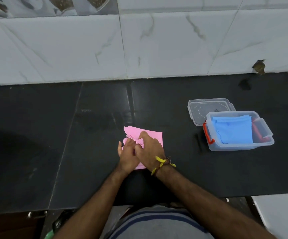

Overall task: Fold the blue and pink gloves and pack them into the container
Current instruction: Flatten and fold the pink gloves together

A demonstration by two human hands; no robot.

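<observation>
A pink glove lies partly folded on the black counter, near the middle. My right hand lies over it with fingers curled, pinching a fold of the pink material. My left hand rests flat beside it with straight fingers, pressing the glove's left side. A folded blue glove lies inside the clear plastic container, which stands at the right with red latches.
The container's clear lid lies flat just behind the container. A small dark object lies left of the container. The counter ends at a marble tiled wall behind and at a front edge near my body.
</observation>
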